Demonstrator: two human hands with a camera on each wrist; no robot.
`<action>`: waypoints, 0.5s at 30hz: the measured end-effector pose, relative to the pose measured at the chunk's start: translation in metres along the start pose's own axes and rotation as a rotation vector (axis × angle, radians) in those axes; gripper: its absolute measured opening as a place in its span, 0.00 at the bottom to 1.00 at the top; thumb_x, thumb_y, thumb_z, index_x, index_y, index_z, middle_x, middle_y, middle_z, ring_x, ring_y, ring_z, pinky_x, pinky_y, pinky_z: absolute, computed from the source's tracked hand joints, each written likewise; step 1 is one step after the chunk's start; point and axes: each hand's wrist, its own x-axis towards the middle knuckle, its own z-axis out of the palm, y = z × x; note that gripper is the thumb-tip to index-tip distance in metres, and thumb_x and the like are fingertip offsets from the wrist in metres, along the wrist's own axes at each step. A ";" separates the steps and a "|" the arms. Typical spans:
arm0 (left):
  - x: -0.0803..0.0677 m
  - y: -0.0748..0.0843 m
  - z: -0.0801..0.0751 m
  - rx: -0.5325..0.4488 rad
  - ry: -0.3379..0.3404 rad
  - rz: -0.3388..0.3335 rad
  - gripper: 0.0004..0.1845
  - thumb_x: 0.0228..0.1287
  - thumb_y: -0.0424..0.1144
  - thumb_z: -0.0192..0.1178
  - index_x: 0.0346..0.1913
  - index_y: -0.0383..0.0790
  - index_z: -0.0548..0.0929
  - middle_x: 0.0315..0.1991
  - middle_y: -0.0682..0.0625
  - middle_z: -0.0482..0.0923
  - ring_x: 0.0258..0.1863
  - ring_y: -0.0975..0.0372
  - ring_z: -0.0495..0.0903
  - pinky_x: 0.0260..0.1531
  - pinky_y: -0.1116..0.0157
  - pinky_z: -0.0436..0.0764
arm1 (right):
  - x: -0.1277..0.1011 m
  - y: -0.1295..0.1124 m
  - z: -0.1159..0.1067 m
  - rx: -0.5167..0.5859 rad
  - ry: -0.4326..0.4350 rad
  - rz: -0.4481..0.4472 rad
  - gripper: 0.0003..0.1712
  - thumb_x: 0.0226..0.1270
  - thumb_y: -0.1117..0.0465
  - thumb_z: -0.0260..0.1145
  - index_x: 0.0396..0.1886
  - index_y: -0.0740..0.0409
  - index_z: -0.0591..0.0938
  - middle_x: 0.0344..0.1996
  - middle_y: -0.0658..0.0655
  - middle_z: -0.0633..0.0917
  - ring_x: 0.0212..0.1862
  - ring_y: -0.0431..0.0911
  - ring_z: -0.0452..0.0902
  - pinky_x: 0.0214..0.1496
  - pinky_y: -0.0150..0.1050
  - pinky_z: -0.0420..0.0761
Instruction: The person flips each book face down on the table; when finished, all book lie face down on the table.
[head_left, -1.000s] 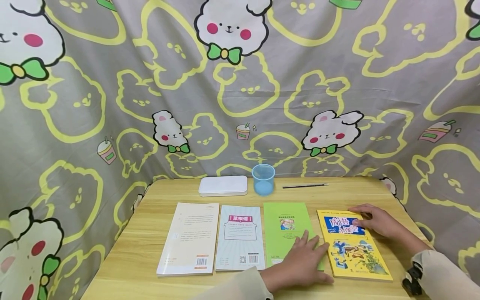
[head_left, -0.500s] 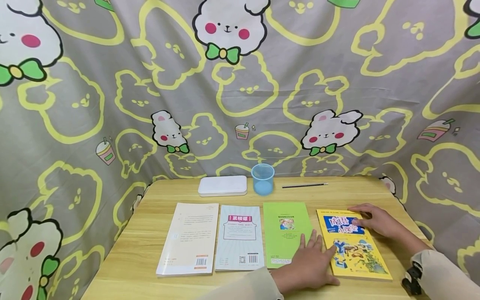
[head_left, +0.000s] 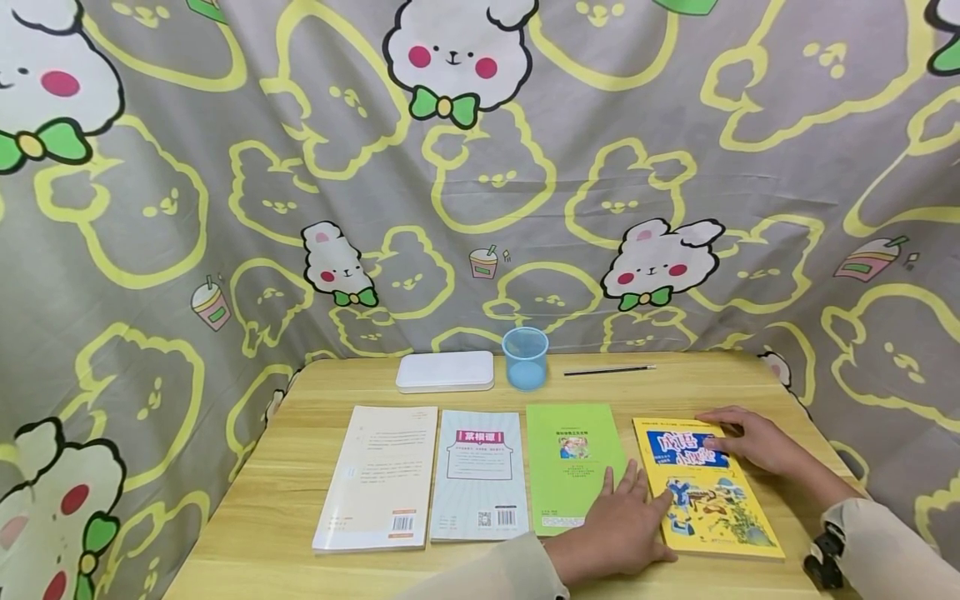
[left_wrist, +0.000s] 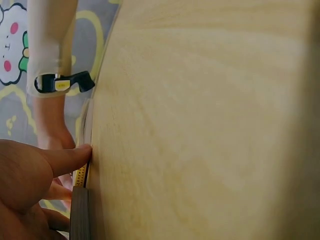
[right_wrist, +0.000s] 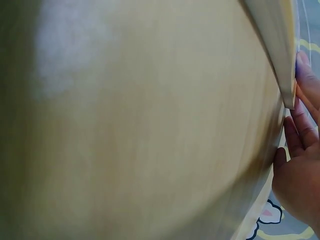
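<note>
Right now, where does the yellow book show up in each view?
Head: yellow book lies at the right end of the row, under both hands.
Left wrist: only a thin yellow edge beside the left hand's fingers.
Right wrist: its pale edge at the upper right.
Shared landmark: the wooden table.

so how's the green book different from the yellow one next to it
The green book has a plain cover with one small picture; the yellow book is covered in colourful cartoon art. Only the left hand reaches the green book, while both it and the right hand rest on the yellow book. Both lie flat, closed, side by side on the table.
</note>
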 end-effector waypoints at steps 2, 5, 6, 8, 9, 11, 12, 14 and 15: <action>0.000 0.000 0.001 -0.007 0.003 0.001 0.44 0.61 0.72 0.60 0.79 0.69 0.61 0.81 0.53 0.56 0.82 0.58 0.47 0.80 0.50 0.53 | 0.000 0.000 0.000 -0.005 0.001 -0.001 0.33 0.68 0.52 0.73 0.66 0.66 0.80 0.65 0.77 0.75 0.68 0.76 0.63 0.64 0.76 0.64; 0.000 -0.001 0.001 -0.017 0.007 0.003 0.44 0.61 0.72 0.60 0.79 0.69 0.61 0.81 0.53 0.55 0.82 0.59 0.47 0.80 0.50 0.53 | 0.000 0.000 0.000 -0.008 0.000 -0.002 0.33 0.68 0.52 0.72 0.66 0.66 0.80 0.65 0.77 0.75 0.68 0.76 0.63 0.64 0.75 0.64; 0.000 -0.001 0.002 -0.022 0.009 0.003 0.43 0.61 0.72 0.60 0.78 0.70 0.61 0.81 0.54 0.55 0.82 0.59 0.47 0.80 0.50 0.53 | 0.000 0.000 0.000 -0.008 -0.001 -0.002 0.33 0.68 0.51 0.72 0.66 0.66 0.79 0.65 0.77 0.75 0.68 0.76 0.63 0.64 0.75 0.65; 0.000 -0.002 0.002 -0.033 0.013 0.004 0.44 0.61 0.72 0.61 0.78 0.69 0.61 0.81 0.54 0.55 0.82 0.60 0.47 0.80 0.51 0.53 | 0.000 0.000 0.000 -0.011 -0.003 -0.004 0.33 0.68 0.51 0.72 0.66 0.67 0.79 0.65 0.77 0.75 0.68 0.76 0.63 0.64 0.75 0.65; 0.000 -0.002 0.002 -0.040 0.015 0.005 0.44 0.61 0.72 0.61 0.78 0.69 0.61 0.81 0.54 0.55 0.82 0.60 0.48 0.80 0.51 0.53 | 0.000 -0.001 0.000 -0.012 -0.003 -0.005 0.33 0.68 0.51 0.72 0.66 0.67 0.79 0.65 0.77 0.75 0.68 0.76 0.63 0.64 0.75 0.65; 0.000 -0.003 0.001 -0.059 0.022 0.009 0.44 0.61 0.71 0.62 0.78 0.69 0.61 0.81 0.54 0.55 0.82 0.60 0.48 0.80 0.51 0.53 | 0.000 -0.001 0.000 -0.014 -0.004 -0.007 0.33 0.68 0.51 0.72 0.66 0.67 0.79 0.65 0.77 0.75 0.68 0.76 0.63 0.64 0.75 0.65; 0.000 -0.003 0.001 -0.071 0.025 0.013 0.44 0.61 0.71 0.62 0.78 0.69 0.61 0.81 0.53 0.55 0.82 0.59 0.48 0.80 0.51 0.54 | 0.000 -0.001 -0.001 -0.015 -0.004 -0.009 0.33 0.68 0.51 0.72 0.66 0.67 0.79 0.65 0.77 0.75 0.68 0.76 0.63 0.64 0.75 0.65; 0.000 -0.004 0.001 -0.098 0.035 0.015 0.44 0.60 0.70 0.63 0.78 0.68 0.62 0.81 0.53 0.56 0.82 0.59 0.50 0.79 0.50 0.55 | 0.000 -0.001 -0.001 -0.017 -0.005 -0.012 0.33 0.68 0.51 0.72 0.66 0.67 0.79 0.65 0.77 0.75 0.68 0.76 0.64 0.64 0.75 0.65; 0.000 -0.005 0.000 -0.113 0.042 0.017 0.44 0.60 0.70 0.64 0.78 0.68 0.63 0.81 0.52 0.56 0.82 0.58 0.50 0.79 0.50 0.55 | 0.000 -0.001 -0.001 -0.018 -0.005 -0.014 0.33 0.68 0.51 0.72 0.66 0.67 0.79 0.64 0.77 0.75 0.68 0.76 0.64 0.64 0.75 0.65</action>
